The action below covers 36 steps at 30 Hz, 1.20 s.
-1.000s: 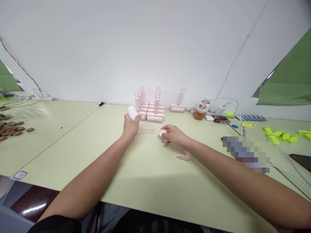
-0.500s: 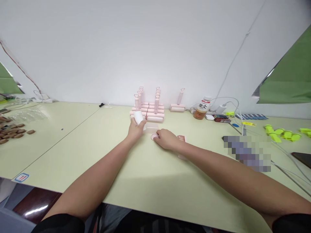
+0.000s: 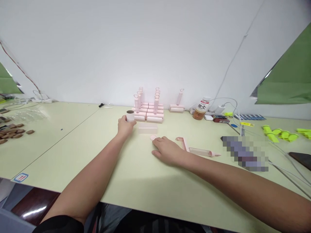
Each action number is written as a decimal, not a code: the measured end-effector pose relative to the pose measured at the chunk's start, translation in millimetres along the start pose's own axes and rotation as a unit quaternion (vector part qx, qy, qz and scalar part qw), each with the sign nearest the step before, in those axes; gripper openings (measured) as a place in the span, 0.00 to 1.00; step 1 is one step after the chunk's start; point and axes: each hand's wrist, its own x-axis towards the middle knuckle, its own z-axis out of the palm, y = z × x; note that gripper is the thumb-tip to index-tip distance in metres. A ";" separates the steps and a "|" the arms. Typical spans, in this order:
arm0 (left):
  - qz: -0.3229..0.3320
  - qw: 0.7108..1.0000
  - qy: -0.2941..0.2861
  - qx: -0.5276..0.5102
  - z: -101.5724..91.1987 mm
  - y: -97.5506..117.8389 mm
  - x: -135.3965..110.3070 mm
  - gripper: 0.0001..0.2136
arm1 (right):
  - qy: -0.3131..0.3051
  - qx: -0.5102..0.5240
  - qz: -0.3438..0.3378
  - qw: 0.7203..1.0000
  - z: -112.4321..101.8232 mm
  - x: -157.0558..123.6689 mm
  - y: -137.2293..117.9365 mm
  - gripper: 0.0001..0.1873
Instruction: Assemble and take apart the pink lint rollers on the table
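My left hand [image 3: 125,127] is wrapped round a white lint roller refill [image 3: 130,116], its dark hollow end tipped up. Fingers spread and low over the table, my right hand [image 3: 167,150] is open, just in front of a small round pink cap [image 3: 153,137]; whether a fingertip touches the cap I cannot tell. A clear pinkish cover [image 3: 148,130] lies between the two hands. To the right of my right hand, a pink lint roller handle [image 3: 200,151] lies on its side, partly hidden by my forearm.
Several pink lint rollers [image 3: 155,116] stand in rows near the wall, another [image 3: 177,108] apart on their right. A labelled bottle [image 3: 201,108], cables, a blurred-out object [image 3: 245,153] and yellow-green pieces [image 3: 283,134] are at right. Brown pieces [image 3: 14,132] lie far left.
My left hand has moved left with the refill and turned its hollow end upward. My right hand has let go of the pink cap and drawn back slightly, its fingers spreading.
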 end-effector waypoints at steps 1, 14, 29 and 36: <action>-0.006 1.000 -0.013 0.000 -0.4 -1.9 0.9 0.13 | -0.002 0.000 -0.004 1.000 0.8 1.7 -1.8 0.13; 0.024 0.994 -0.098 0.036 20.8 -9.6 -1.9 0.14 | -0.005 0.029 -0.055 0.998 10.4 20.6 -14.6 0.20; 0.112 0.941 -0.156 0.279 -11.6 25.4 -28.9 0.12 | 0.048 0.033 -0.045 0.997 -4.5 25.1 19.6 0.16; 0.288 0.860 -0.282 0.312 17.3 29.8 -86.6 0.07 | 0.111 0.038 0.068 0.991 -28.4 33.5 56.4 0.22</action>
